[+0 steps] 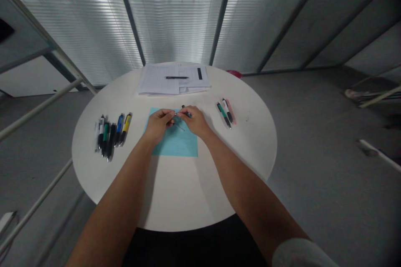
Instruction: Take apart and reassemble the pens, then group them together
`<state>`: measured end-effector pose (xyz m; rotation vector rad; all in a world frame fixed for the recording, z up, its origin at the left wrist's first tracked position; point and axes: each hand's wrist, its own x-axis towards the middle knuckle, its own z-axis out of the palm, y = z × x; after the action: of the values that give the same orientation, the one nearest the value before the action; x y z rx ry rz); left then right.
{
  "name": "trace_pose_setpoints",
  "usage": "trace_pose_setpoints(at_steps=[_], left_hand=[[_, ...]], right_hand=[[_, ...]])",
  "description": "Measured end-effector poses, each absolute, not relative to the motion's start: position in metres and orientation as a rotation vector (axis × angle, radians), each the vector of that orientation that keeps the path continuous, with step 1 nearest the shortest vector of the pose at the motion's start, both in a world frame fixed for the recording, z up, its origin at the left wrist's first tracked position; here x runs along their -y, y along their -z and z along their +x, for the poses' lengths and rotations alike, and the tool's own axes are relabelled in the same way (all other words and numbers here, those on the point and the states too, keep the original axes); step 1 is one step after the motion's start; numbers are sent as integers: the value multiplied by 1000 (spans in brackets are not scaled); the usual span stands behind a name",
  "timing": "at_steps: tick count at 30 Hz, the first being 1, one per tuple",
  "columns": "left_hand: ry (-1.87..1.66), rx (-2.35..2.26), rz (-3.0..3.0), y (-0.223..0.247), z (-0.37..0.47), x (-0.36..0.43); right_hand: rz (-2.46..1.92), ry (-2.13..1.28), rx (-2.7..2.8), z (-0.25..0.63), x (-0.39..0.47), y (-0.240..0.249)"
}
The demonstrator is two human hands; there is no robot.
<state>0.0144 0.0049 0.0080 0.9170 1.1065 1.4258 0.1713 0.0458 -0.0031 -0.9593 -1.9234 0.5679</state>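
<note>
Both hands meet over the light-blue sheet (178, 146) on the round white table (184, 192); the fingers of the left hand (158, 125) and of the right hand (196, 121) are pinched closed on a small silvery piece (176, 114) between them. Click pens (106, 135) cluster to the left, a green-and-black pen (224, 115) lies to the right, and printed papers (159, 79) sit beyond

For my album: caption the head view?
Left hand and right hand hold a small piece above blue paper, between pens.
</note>
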Motion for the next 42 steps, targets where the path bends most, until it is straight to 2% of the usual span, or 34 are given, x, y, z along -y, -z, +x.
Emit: trace_pose_setpoints(at_steps=[7,17,24,35,42], left_hand=[[-1485,-1218,1115,-5,13,-6],[-1548,-1260,1040,-10,16,-4],[-1647,-1378,1105,-10,4,-5],[-1509,-1371,1276,-3,4,-7],[-1738,-1355,1073,-7,-1,-9]], right_hand=[[-952,-556,1931,171,-44,1],[-1025,-506,1977,170,-44,3],[-1107,-614,1816,173,-52,8],[-1244,-421,1975,171,-49,9],[-1118,-539,1889,172,-54,10]])
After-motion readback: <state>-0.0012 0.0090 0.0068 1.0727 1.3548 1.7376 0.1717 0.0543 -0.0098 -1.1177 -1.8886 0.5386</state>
